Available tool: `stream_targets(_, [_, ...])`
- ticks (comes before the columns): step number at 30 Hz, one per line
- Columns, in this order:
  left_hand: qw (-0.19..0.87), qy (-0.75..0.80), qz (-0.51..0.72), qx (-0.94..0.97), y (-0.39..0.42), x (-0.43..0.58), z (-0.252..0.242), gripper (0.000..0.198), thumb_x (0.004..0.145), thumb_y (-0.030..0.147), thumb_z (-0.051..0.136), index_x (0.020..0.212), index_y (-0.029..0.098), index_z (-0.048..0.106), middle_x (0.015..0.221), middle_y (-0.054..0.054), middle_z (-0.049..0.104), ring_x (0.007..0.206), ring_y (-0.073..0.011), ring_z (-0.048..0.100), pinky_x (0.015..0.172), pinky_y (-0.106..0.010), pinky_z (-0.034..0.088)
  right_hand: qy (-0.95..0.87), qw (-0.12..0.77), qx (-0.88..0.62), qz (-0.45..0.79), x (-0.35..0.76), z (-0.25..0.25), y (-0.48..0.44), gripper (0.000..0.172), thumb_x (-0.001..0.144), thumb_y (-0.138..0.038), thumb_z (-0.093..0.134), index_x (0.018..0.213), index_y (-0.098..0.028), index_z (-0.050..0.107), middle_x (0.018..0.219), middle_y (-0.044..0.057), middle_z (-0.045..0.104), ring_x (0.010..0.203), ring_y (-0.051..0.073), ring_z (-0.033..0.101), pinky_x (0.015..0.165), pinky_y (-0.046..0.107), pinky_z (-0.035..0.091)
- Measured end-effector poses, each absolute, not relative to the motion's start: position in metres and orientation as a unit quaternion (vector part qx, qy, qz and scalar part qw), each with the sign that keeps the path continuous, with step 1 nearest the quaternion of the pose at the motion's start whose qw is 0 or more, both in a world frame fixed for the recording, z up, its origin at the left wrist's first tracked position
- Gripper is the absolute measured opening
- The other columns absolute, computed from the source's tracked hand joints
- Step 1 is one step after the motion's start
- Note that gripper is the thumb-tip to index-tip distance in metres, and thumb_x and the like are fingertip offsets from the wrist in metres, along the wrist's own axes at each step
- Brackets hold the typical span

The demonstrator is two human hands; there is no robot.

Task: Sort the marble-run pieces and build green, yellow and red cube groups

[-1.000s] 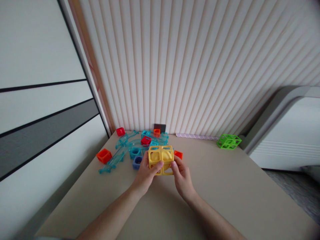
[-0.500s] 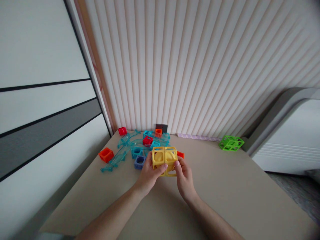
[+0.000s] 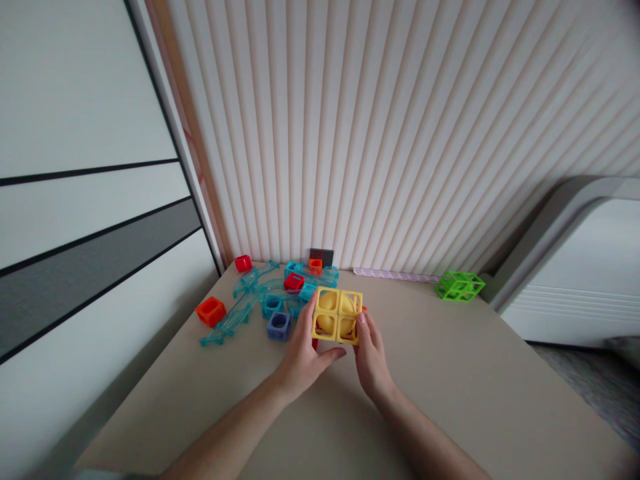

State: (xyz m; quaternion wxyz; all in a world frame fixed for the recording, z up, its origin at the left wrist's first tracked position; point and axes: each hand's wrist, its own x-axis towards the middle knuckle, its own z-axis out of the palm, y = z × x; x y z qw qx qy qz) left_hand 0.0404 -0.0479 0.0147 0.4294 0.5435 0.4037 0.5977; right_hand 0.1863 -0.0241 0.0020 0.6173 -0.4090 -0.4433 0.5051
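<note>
A yellow block structure (image 3: 338,315) of square open frames with rounded parts inside is held up over the table between both hands. My left hand (image 3: 302,353) grips its left side, with the thumb stretched out below it. My right hand (image 3: 371,352) holds its lower right corner, thumb on the near face. A little red shows beneath the structure by my left fingers. Nearest on the left is a blue-violet cube (image 3: 279,326) with a round hole, standing on the table beside a teal cube (image 3: 272,305).
Clear teal track pieces (image 3: 234,320), an orange block (image 3: 211,311) and red blocks (image 3: 294,283) lie at the left and centre back of the table (image 3: 450,373). A green frame block (image 3: 459,286) sits at the right back, near a purple strip (image 3: 395,275). Behind rises a pleated curtain (image 3: 320,133).
The yellow structure has turned and shifted slightly right, so its four-square face now shows. My left thumb has come off its front and reaches below it.
</note>
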Motion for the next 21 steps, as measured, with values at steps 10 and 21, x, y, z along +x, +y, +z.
stream_targets(10, [0.196, 0.428, 0.589, 0.657, -0.036, 0.034, -0.001, 0.076, 0.084, 0.033, 0.076, 0.149, 0.028, 0.038, 0.144, -0.015, 0.052, 0.135, -0.0329, 0.051, 0.109, -0.049, 0.045, -0.474, 0.618, -0.400, 0.484, 0.188, -0.007, -0.027, 0.055, 0.090, -0.064, 0.060, 0.127, -0.025, 0.066, 0.133, 0.009, 0.068, 0.124, 0.029, 0.062, 0.103, 0.041, 0.053])
stream_targets(21, [0.199, 0.418, 0.600, 0.653, -0.037, 0.034, 0.005, 0.078, 0.077, 0.041, 0.083, 0.142, 0.026, 0.044, 0.140, -0.016, 0.055, 0.131, -0.0344, 0.055, 0.106, -0.050, 0.048, -0.490, 0.624, -0.367, 0.485, 0.188, -0.009, -0.031, 0.060, 0.096, -0.061, 0.054, 0.144, -0.026, 0.052, 0.148, 0.009, 0.056, 0.138, 0.029, 0.051, 0.112, 0.047, 0.045])
